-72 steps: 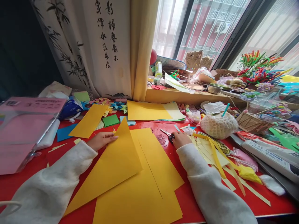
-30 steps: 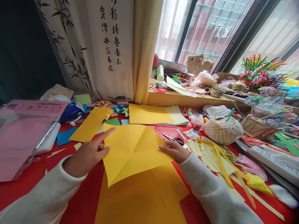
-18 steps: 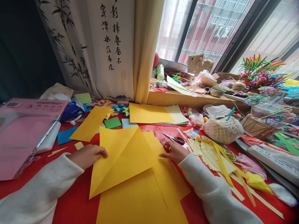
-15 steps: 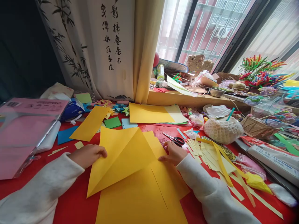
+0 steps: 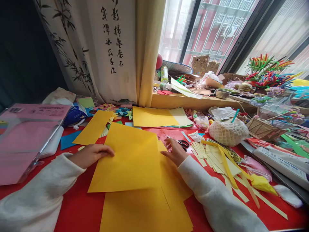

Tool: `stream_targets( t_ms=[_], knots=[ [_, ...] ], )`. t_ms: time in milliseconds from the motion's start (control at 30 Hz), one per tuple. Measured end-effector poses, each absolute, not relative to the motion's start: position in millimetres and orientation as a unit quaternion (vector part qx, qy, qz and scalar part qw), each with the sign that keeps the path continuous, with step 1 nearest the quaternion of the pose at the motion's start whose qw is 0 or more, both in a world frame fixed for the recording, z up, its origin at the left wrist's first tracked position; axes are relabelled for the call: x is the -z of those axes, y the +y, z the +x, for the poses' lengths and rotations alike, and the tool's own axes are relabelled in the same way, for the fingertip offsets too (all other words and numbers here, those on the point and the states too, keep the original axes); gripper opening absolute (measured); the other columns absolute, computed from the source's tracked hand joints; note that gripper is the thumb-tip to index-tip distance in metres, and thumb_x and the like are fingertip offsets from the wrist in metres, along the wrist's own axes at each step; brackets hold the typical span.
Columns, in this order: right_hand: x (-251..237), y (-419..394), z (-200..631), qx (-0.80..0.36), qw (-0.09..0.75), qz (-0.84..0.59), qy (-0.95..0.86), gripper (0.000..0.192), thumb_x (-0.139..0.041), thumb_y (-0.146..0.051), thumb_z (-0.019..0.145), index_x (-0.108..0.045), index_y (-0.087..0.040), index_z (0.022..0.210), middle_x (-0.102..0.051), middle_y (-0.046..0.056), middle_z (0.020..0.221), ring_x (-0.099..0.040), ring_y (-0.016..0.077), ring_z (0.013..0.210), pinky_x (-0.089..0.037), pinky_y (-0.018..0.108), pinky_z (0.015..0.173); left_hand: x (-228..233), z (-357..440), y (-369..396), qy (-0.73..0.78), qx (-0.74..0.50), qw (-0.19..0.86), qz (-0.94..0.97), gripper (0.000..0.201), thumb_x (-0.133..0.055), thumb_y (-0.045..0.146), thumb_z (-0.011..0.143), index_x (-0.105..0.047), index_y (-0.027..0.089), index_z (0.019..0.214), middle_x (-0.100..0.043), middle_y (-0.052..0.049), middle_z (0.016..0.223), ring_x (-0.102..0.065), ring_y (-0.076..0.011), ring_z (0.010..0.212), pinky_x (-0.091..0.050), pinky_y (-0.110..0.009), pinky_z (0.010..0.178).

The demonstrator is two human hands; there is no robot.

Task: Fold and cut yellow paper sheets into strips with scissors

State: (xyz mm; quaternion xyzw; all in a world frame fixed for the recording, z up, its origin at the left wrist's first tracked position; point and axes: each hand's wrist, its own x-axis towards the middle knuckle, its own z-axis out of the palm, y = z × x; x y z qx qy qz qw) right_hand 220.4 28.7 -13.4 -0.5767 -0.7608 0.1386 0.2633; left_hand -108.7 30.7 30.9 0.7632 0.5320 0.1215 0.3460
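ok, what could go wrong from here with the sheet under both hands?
1. The square yellow paper sheet lies loose on more yellow sheets, pinned only at its edges by the left hand and right hand; it could slide and skew any crease.
2. The black-handled scissors lie just beyond the right hand's fingers, so a sweep might catch them.
3. The pale yellow paper strips nearby could get brushed off.

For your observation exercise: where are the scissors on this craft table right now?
In the head view, the scissors lie on the red table just beyond the right hand, between the yellow sheet and the pale paper strips.
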Motion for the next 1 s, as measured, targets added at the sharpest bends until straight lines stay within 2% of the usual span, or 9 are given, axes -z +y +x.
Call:
stream_targets(
  t_ms=[67,133,267,367,467,600,700,833,1000],
  knots=[
    [8,24,217,-0.099,0.323,-0.495,-0.801,0.059,-0.056,-0.017,0.064,-0.031,-0.019,0.118,-0.038,0.011,0.11,-0.047,0.0184,0.092,-0.043,0.035,0.076,-35,-102,27,0.53,-0.155,0.373,0.745,0.031,-0.047,0.046,0.068,-0.063,0.023,0.082,-0.063,-0.001,0.093,-0.052,-0.0213,0.095,-0.041,-0.028,0.082],
    [2,20,214,-0.071,0.318,-0.416,-0.849,0.061,-0.049,-0.007,0.065,-0.031,-0.024,0.12,-0.03,0.009,0.121,-0.04,0.0195,0.104,-0.039,0.036,0.084,-39,-98,24,0.534,-0.186,0.4,0.721,0.032,-0.049,0.045,0.067,-0.063,0.023,0.086,-0.062,-0.001,0.097,-0.051,-0.0219,0.097,-0.042,-0.027,0.081],
    [-4,21,217,-0.11,0.3,-0.326,-0.89,0.034,-0.035,-0.005,0.074,-0.058,-0.023,0.093,-0.049,0.007,0.107,-0.05,0.0148,0.095,-0.042,0.03,0.081,-52,-102,18,0.511,-0.182,0.425,0.725,0.033,-0.048,0.037,0.071,-0.057,0.028,0.101,-0.054,0.002,0.112,-0.047,-0.0223,0.104,-0.044,-0.026,0.078],
    [-7,30,227,-0.171,0.363,-0.337,-0.852,0.027,-0.037,-0.012,0.077,-0.063,-0.021,0.077,-0.057,0.006,0.096,-0.054,0.0144,0.089,-0.043,0.029,0.081,-55,-105,12,0.428,-0.153,0.402,0.795,0.039,-0.042,0.028,0.075,-0.044,0.031,0.115,-0.047,0.003,0.119,-0.046,-0.0207,0.105,-0.043,-0.025,0.078],
    [-10,39,240,-0.277,0.378,-0.336,-0.817,0.023,-0.041,-0.019,0.078,-0.063,-0.019,0.074,-0.06,0.006,0.094,-0.054,0.0153,0.09,-0.043,0.029,0.08,-47,-99,2,0.372,-0.182,0.24,0.878,0.041,-0.036,0.022,0.08,-0.037,0.028,0.121,-0.056,-0.002,0.106,-0.054,-0.0162,0.09,-0.045,-0.022,0.07],
    [-7,50,249,-0.318,0.317,-0.342,-0.826,0.027,-0.042,-0.028,0.078,-0.064,-0.016,0.069,-0.062,0.008,0.089,-0.057,0.0164,0.085,-0.045,0.029,0.077,-34,-80,-27,0.344,-0.255,-0.122,0.895,0.024,-0.04,0.019,0.08,-0.059,0.02,0.095,-0.054,-0.003,0.062,-0.052,-0.0139,0.061,-0.043,-0.025,0.054],
    [-9,52,248,-0.312,0.248,-0.35,-0.848,0.026,-0.041,-0.027,0.078,-0.064,-0.015,0.074,-0.061,0.009,0.095,-0.056,0.017,0.087,-0.044,0.029,0.077,-31,-65,-59,0.287,-0.279,-0.284,0.871,0.014,-0.052,0.01,0.071,-0.06,0.018,0.08,-0.06,-0.005,0.078,-0.053,-0.0196,0.079,-0.042,-0.038,0.072],
    [-20,51,241,-0.333,0.169,-0.318,-0.871,0.025,-0.039,-0.016,0.076,-0.064,-0.016,0.078,-0.06,0.006,0.097,-0.054,0.0154,0.093,-0.042,0.026,0.08,-27,-52,-86,0.219,-0.206,-0.202,0.932,0.024,-0.048,0.01,0.071,-0.056,0.015,0.093,-0.05,-0.006,0.114,-0.036,-0.0224,0.111,-0.028,-0.041,0.095],
    [-25,56,230,-0.316,0.137,-0.339,-0.875,0.027,-0.038,-0.008,0.073,-0.064,-0.015,0.075,-0.063,0.004,0.084,-0.058,0.0145,0.082,-0.043,0.025,0.077,-15,-60,-76,0.284,-0.087,-0.128,0.946,0.057,-0.035,-0.003,0.064,-0.041,0.019,0.116,-0.036,-0.004,0.128,-0.02,-0.0241,0.121,-0.022,-0.045,0.096]
  ],
)
